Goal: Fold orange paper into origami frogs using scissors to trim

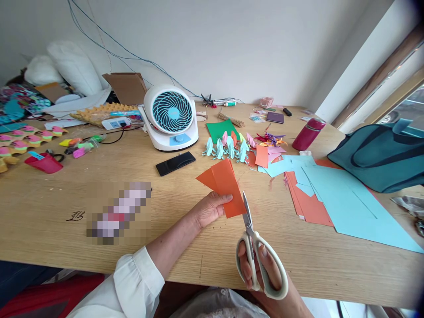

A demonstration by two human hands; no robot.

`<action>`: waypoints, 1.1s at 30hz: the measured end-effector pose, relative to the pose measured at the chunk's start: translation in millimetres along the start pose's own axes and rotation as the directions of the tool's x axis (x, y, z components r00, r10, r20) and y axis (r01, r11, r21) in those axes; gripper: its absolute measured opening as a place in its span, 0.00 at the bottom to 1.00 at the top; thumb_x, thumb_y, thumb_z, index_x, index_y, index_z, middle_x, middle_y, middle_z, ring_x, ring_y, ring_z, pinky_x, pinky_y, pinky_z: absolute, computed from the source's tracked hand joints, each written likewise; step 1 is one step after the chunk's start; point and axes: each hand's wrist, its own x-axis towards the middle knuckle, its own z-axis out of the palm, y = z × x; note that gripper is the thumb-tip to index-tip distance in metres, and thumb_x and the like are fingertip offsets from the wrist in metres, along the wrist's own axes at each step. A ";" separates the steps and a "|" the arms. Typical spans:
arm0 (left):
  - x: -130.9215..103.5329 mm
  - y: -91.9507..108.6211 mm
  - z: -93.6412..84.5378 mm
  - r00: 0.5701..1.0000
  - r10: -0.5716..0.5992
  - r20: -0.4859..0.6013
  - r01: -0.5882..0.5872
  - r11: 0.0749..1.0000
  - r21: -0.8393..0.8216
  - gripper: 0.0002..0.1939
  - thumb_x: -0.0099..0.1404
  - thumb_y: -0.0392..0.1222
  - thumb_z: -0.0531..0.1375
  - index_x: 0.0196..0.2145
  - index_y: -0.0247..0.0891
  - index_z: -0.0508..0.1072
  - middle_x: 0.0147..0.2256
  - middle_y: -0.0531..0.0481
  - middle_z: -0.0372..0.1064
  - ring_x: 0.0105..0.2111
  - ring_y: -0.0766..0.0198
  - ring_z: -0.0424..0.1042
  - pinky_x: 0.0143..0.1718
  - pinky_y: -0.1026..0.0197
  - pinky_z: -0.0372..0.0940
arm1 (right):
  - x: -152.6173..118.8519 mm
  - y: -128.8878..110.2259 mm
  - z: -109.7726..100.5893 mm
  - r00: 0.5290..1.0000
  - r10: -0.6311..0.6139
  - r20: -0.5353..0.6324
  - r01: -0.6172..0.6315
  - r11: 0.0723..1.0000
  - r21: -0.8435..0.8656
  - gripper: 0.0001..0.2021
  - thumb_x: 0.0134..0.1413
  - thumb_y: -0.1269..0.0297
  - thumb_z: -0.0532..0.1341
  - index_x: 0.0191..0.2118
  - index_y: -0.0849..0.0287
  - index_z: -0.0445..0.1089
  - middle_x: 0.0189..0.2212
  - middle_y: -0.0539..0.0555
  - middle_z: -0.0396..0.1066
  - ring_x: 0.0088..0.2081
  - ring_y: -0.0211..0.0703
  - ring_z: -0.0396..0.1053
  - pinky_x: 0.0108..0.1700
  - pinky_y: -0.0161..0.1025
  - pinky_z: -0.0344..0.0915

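Note:
A folded piece of orange paper point(228, 187) is pinched in my left hand point(212, 210), thumb on top, with a pointed flap sticking out to the left. My right hand point(265, 265) has its fingers through the white handles of the scissors point(249, 227). The scissor blades are slightly apart and point up at the right edge of the orange paper. Beyond the paper stand several small folded light-blue figures point(230, 148), with pink and orange ones among them, beside a green sheet point(222, 130).
On the right lie light-blue sheets point(351, 198), orange sheets point(308, 203), a magenta bottle point(308, 134) and a teal bag point(380, 154). A white fan point(172, 115) stands behind a black case point(175, 164). A red cup point(44, 163) is at left.

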 end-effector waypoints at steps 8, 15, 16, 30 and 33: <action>0.6 -1.8 -0.4 1.000 0.008 0.008 -0.008 1.000 -0.022 0.18 0.51 0.34 0.74 0.41 0.33 0.79 0.40 0.44 0.80 0.43 0.54 0.78 0.55 0.50 0.66 | -0.7 -4.0 9.7 0.998 0.019 -0.066 -0.017 0.999 0.030 0.25 0.61 0.38 0.55 0.38 0.59 0.70 0.21 0.50 0.62 0.22 0.36 0.58 0.23 0.34 0.53; 0.8 -1.4 -0.8 1.000 0.003 0.027 -0.002 1.000 -0.023 0.16 0.52 0.34 0.74 0.40 0.34 0.80 0.40 0.44 0.80 0.42 0.55 0.78 0.54 0.51 0.66 | -0.8 1.2 5.8 0.998 0.000 -0.060 -0.002 1.000 -0.029 0.26 0.60 0.37 0.55 0.37 0.59 0.69 0.19 0.49 0.61 0.20 0.35 0.54 0.23 0.36 0.50; 0.8 -1.3 -0.9 1.000 0.004 0.030 -0.004 1.000 -0.022 0.16 0.52 0.34 0.74 0.39 0.34 0.80 0.39 0.44 0.80 0.42 0.55 0.78 0.54 0.51 0.66 | -1.0 1.1 6.7 0.997 -0.002 -0.074 -0.001 0.999 -0.036 0.26 0.60 0.37 0.55 0.37 0.59 0.69 0.19 0.49 0.61 0.20 0.35 0.54 0.23 0.36 0.49; -4.7 -0.7 5.3 0.995 -0.051 0.083 0.056 0.997 -0.049 0.20 0.50 0.36 0.75 0.41 0.32 0.80 0.38 0.45 0.80 0.37 0.58 0.79 0.47 0.55 0.70 | 6.7 -1.1 11.4 0.999 -0.030 -0.037 0.029 0.999 -0.042 0.26 0.61 0.36 0.54 0.39 0.57 0.70 0.21 0.50 0.62 0.21 0.36 0.56 0.24 0.37 0.48; -2.4 0.3 4.4 0.999 0.002 0.042 0.004 0.991 -0.136 0.18 0.52 0.36 0.74 0.41 0.33 0.79 0.37 0.46 0.80 0.37 0.58 0.79 0.46 0.56 0.71 | 4.8 3.4 9.0 0.999 -0.024 -0.040 0.021 0.998 -0.058 0.26 0.59 0.36 0.55 0.39 0.57 0.70 0.21 0.50 0.62 0.21 0.36 0.56 0.24 0.37 0.49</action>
